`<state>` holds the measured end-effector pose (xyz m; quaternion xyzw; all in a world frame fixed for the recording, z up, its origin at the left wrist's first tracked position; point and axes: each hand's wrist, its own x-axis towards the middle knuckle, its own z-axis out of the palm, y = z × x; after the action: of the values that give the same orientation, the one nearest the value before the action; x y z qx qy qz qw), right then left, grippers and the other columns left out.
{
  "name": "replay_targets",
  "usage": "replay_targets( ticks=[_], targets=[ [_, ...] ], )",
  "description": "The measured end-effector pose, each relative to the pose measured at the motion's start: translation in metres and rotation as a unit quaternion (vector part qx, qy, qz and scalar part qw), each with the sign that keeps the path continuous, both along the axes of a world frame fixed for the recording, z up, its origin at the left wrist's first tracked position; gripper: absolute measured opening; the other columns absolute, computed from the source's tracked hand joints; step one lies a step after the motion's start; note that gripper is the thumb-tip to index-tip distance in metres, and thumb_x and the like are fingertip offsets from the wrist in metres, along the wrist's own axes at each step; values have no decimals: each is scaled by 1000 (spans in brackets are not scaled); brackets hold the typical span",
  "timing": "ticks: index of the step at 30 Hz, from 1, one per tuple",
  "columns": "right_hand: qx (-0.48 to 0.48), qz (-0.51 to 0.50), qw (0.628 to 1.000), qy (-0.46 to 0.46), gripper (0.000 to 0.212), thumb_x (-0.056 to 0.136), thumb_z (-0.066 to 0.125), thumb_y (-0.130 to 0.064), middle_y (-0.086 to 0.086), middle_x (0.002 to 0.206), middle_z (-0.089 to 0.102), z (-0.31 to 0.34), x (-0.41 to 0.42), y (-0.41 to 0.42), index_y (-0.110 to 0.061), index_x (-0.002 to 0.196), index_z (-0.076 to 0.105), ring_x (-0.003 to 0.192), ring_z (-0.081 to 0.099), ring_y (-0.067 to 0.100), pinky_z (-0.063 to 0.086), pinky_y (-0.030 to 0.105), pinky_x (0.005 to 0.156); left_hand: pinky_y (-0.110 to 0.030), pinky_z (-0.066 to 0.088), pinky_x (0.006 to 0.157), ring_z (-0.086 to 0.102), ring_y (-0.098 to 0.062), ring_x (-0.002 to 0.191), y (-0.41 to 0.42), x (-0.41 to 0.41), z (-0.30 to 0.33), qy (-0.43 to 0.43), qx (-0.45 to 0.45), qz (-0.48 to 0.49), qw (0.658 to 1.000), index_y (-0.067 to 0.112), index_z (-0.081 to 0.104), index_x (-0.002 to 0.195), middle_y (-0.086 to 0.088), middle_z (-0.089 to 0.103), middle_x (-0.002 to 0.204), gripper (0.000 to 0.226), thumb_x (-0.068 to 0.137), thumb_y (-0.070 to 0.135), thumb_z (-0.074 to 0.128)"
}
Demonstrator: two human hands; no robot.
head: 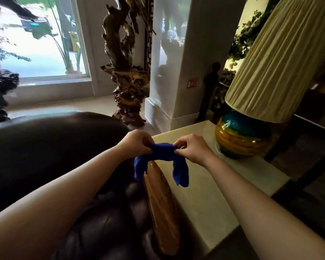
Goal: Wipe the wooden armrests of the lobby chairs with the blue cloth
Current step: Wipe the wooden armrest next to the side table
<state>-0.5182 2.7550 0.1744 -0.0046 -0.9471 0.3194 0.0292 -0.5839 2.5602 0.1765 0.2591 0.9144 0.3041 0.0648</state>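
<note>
1. Your left hand [134, 142] and right hand [190, 149] each pinch the blue cloth [160, 159], stretched between them with both ends drooping.
2. You seem to be readying the cloth; no wiping yet.
3. Next, lower it onto the wooden armrest [161, 199] just beneath your hands.
4. The armrest's long axis runs from near you away toward your hands.
</note>
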Motion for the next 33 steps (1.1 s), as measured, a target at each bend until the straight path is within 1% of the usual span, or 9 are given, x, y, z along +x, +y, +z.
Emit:
replay_targets(
  ticks=[4, 7, 10, 15, 20, 25, 28, 30, 33],
  targets=[
    [-6, 48, 999, -24, 22, 79, 65, -10, 8, 96, 71, -40, -47, 32, -13, 101, 68, 83, 64, 15, 55, 23, 69, -16, 40, 66, 57, -11, 80, 26, -23, -40, -11, 13, 67, 998, 12, 70, 94, -1, 65, 88, 25, 69, 7, 70],
    [2, 92, 994, -50, 22, 78, 66, -11, 7, 97, 71, -81, -87, 57, -15, 100, 69, 81, 63, 13, 54, 25, 71, -31, 51, 75, 62, -21, 87, 50, -36, -86, -30, 44, 132, 990, 8, 70, 91, -9, 69, 94, 23, 69, 3, 67],
    [17, 117, 991, -70, 22, 77, 66, -12, 5, 97, 72, -127, -118, 71, -18, 98, 70, 75, 58, 8, 45, 20, 66, -33, 52, 77, 63, -22, 87, 66, -45, -136, -51, 51, 177, 982, 9, 69, 88, -10, 70, 93, 21, 68, 2, 66],
    [34, 171, 977, -124, 21, 77, 66, -13, 3, 99, 71, -210, -146, 74, -20, 96, 69, 79, 59, 9, 47, 21, 70, -6, 40, 63, 60, -10, 80, 73, -50, -225, -93, 45, 227, 968, 17, 68, 82, 3, 65, 86, 21, 68, 1, 66],
    [57, 206, 969, -122, 20, 80, 64, -15, 2, 104, 67, -271, -175, 68, -20, 99, 67, 91, 61, 13, 46, 22, 77, -4, 39, 64, 54, -5, 82, 69, -65, -293, -72, 45, 244, 966, 19, 66, 84, 12, 56, 85, 19, 71, 5, 66],
    [154, 252, 953, -69, 17, 84, 54, -17, 6, 104, 60, -322, -199, 63, -15, 100, 61, 97, 59, 25, 50, 36, 79, -7, 35, 76, 52, -11, 95, 73, -86, -354, -47, 33, 217, 975, 19, 64, 87, 11, 56, 92, 19, 73, 8, 67],
    [156, 226, 960, -63, 37, 85, 56, -34, 2, 131, 51, -364, -197, 66, -24, 121, 53, 122, 45, 21, 41, 34, 94, -22, 36, 100, 50, -17, 118, 75, -91, -389, -29, 8, 246, 969, 18, 62, 111, 0, 62, 118, 30, 82, 20, 61],
    [143, 158, 976, -31, 57, 89, 45, -45, 1, 155, 18, -392, -191, 67, -30, 141, 27, 143, 14, 19, 20, 41, 113, -34, 18, 116, 24, -17, 141, 78, -90, -409, 11, -17, 302, 953, 23, 42, 133, 2, 39, 146, 43, 92, 34, 42],
    [134, 92, 987, -3, 65, 90, 18, -57, -1, 153, -19, -423, -183, 59, -36, 143, -12, 141, -19, 17, -4, 49, 112, -38, -9, 115, -20, -5, 141, 89, -89, -431, 21, -39, 355, 934, 36, -5, 142, 13, -15, 154, 54, 93, 45, 13]
  ],
)
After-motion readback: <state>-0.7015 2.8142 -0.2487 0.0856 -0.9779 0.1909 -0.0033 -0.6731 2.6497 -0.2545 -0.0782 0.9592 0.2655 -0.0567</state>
